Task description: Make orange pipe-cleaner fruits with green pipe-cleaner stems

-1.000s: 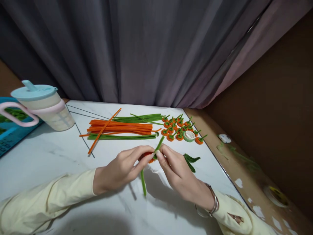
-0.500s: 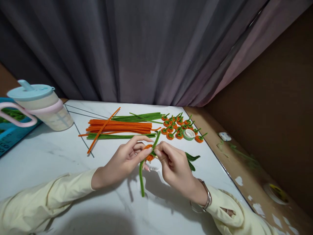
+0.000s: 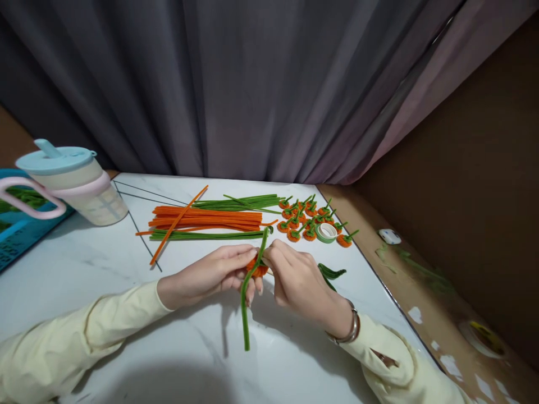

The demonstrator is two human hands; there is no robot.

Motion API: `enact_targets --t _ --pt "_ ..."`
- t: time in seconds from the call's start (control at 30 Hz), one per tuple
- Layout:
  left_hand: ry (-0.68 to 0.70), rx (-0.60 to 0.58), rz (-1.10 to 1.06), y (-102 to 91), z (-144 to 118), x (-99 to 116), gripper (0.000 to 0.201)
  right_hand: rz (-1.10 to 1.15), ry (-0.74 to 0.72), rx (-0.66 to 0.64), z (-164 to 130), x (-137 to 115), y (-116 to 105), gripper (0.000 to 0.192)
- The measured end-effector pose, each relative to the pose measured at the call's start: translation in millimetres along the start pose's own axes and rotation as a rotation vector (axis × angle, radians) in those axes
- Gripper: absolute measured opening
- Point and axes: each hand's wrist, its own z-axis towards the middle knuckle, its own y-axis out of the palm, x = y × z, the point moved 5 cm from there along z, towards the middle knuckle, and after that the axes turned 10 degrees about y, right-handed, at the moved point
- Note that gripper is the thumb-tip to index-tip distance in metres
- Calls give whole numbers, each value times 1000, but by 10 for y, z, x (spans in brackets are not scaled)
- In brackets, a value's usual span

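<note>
My left hand (image 3: 210, 276) and my right hand (image 3: 297, 280) meet over the white marble table (image 3: 84, 264). Between their fingertips sits a small orange pipe-cleaner coil (image 3: 257, 269), and a green pipe cleaner (image 3: 245, 306) runs through it, one end sticking up past the fingers and the long end hanging toward me. Both hands pinch this piece. Beyond them lie a bundle of orange pipe cleaners (image 3: 206, 217) and green pipe cleaners (image 3: 238, 202).
Several finished orange coils with green stems (image 3: 301, 220) lie at the back right around a roll of green tape (image 3: 325, 232). Green leaf shapes (image 3: 331, 273) lie right of my hand. A lidded cup (image 3: 76, 182) stands at left, a blue tray (image 3: 17, 230) behind it.
My hands have drawn a little closer to me and lower. The green pipe cleaner has swung so that its long end hangs further down toward me.
</note>
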Motion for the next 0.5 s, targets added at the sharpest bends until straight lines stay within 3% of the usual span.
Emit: enact_targets --t 0.17,0.27,0.4,0.5 --pt "-72 -20 -168 -12 27 -76 25 -161 -104 30 1 -31 -4 22" --pt "-94 -26 -263 -30 57 -108 20 -134 -84 -54 24 43 18 19" --pt "-67 -3 -291 -74 87 -91 15 198 73 -205 87 215 30 11" --pt "-55 -12 -266 -68 78 -79 14 451 133 -243 126 269 30 3"
